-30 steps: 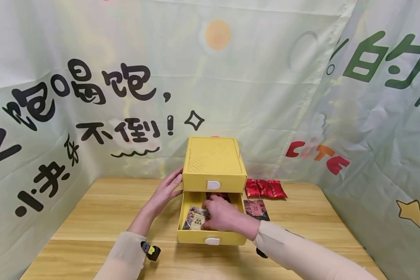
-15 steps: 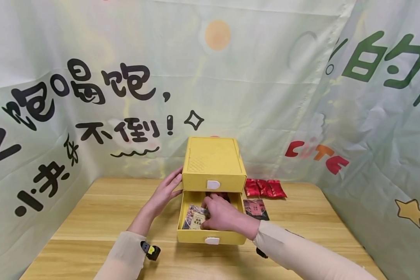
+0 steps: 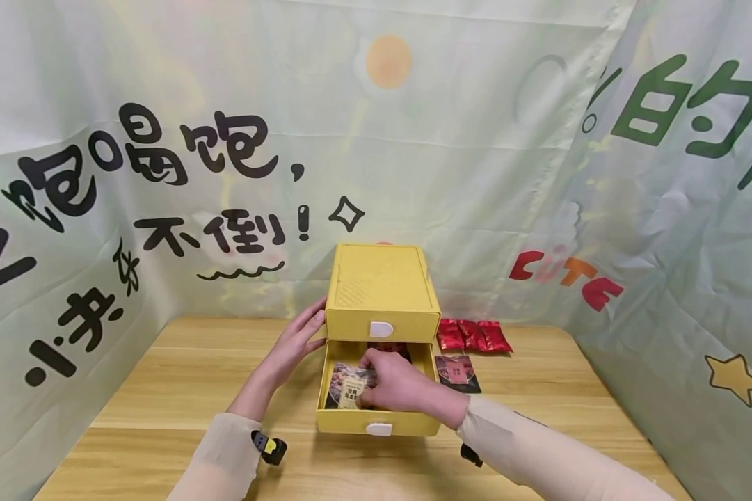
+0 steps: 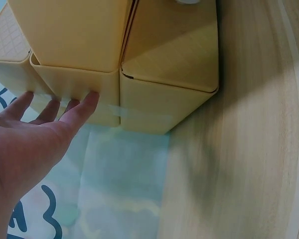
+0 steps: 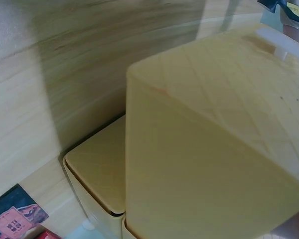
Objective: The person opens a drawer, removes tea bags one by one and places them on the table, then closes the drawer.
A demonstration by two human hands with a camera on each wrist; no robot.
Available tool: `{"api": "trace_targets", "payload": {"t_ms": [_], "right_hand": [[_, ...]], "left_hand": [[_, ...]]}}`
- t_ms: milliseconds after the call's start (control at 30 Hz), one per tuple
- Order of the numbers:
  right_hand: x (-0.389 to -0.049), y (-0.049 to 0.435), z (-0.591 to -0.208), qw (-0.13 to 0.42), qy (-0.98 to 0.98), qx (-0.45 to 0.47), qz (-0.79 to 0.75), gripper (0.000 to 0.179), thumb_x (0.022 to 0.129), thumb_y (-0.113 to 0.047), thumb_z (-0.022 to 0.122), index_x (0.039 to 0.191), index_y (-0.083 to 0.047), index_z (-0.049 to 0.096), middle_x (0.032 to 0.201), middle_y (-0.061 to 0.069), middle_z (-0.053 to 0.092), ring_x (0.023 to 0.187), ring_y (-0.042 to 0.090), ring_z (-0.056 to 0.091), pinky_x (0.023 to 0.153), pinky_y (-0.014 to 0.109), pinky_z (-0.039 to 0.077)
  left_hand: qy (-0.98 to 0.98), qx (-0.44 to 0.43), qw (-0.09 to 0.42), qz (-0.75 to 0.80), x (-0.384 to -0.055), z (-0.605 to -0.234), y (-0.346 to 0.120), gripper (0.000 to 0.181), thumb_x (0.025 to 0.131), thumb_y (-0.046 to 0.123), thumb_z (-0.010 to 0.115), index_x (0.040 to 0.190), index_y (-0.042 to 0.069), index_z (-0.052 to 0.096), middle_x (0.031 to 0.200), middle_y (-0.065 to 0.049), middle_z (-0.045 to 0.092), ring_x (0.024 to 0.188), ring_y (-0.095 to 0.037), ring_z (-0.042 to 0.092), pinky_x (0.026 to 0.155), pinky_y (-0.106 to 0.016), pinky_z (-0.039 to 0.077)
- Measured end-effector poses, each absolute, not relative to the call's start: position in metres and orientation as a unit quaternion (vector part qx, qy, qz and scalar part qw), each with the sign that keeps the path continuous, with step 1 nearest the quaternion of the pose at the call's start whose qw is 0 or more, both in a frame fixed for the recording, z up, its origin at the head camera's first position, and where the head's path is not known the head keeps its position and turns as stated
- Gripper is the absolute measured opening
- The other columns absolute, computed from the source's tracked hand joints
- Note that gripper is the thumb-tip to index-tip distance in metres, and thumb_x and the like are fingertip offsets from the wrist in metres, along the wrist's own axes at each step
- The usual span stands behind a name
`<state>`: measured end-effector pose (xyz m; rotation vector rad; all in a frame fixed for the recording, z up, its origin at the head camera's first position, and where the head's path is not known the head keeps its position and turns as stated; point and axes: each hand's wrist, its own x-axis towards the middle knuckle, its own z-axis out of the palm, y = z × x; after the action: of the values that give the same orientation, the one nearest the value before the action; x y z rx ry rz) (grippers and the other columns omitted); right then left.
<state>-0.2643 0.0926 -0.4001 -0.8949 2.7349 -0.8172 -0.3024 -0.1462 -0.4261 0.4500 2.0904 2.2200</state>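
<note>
A yellow drawer cabinet (image 3: 382,278) stands on the table with one drawer (image 3: 407,423) pulled out. My right hand (image 3: 401,383) is inside that drawer, thumb and fingers pinching the right side of a tea sachet (image 3: 349,392) with a cream label. In the right wrist view, a corner of this sachet (image 5: 295,11) shows past the drawer front. More dark packets (image 3: 389,347) lie deeper in the drawer, partly hidden by the hand. My left hand (image 3: 291,348) rests its spread, straight fingertips on the cabinet's left side, as the left wrist view also shows.
Right of the cabinet, a dark sachet with a pink label (image 3: 457,374) lies on the wooden table (image 3: 194,390). Behind it are several shiny red packets (image 3: 474,336). A printed cloth (image 3: 463,174) hangs at the back and sides. Below the pulled-out drawer, another drawer (image 4: 169,45) is closed.
The cream-labelled sachet has risen slightly and turned a little, and my right thumb and fingers have closed on its edge. My left hand has stayed in place.
</note>
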Motion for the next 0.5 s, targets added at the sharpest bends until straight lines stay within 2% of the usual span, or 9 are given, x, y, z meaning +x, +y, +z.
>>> {"api": "trace_targets", "payload": {"t_ms": [167, 500], "right_hand": [[-0.2647, 0.0955, -0.4003, 0.071, 0.904, -0.306, -0.289, 0.038, 0.083, -0.024, 0.087, 0.112, -0.011, 0.066, 0.091, -0.004, 0.069, 0.079, 0.008, 0.061, 0.077, 0.03, 0.054], [-0.2628, 0.0992, -0.4009, 0.071, 0.888, -0.314, -0.327, 0.031, 0.086, -0.019, 0.085, 0.11, -0.011, 0.067, 0.093, -0.004, 0.069, 0.077, 0.008, 0.06, 0.073, 0.03, 0.052]], "left_hand": [[0.679, 0.148, 0.031, 0.719, -0.3025, -0.4258, -0.1462, 0.061, 0.113, 0.034, 0.045, 0.166, 0.011, 0.025, 0.172, -0.014, 0.021, 0.156, -0.036, 0.024, 0.119, -0.058, 0.035], [0.678, 0.149, 0.03, 0.719, -0.3027, -0.4266, -0.1463, 0.061, 0.113, 0.034, 0.044, 0.166, 0.01, 0.025, 0.172, -0.013, 0.02, 0.156, -0.036, 0.024, 0.119, -0.058, 0.035]]}}
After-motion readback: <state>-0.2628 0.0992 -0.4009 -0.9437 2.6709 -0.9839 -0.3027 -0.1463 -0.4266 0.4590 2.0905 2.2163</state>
